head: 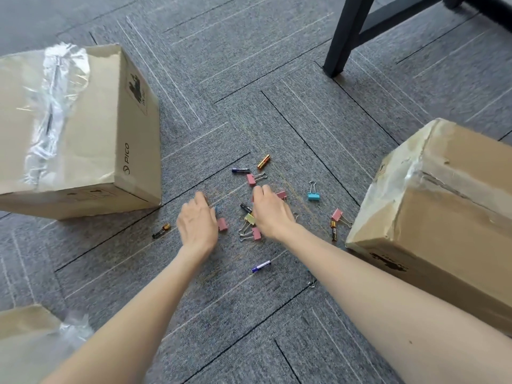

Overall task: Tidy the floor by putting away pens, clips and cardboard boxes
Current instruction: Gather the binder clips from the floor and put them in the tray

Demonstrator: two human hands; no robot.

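Several binder clips lie scattered on the grey carpet: pink clips [251, 179], a blue clip [314, 195], a yellow clip [250, 219]. Small batteries lie among them, such as a gold one [263, 161] and a purple one [261, 266]. My left hand [197, 220] reaches down palm-down beside a pink clip [222, 224]; a blue item shows at its fingertips. My right hand [270, 210] hovers over the middle of the pile, fingers curled down, covering part of a pink clip [281, 194]. Whether either hand grips anything is hidden.
A large cardboard box [83, 134] with torn tape stands at the left. Another taped box [443, 217] stands at the right, close to my right arm. A third box corner [25, 342] shows at bottom left. A dark furniture leg [343, 37] stands at the back.
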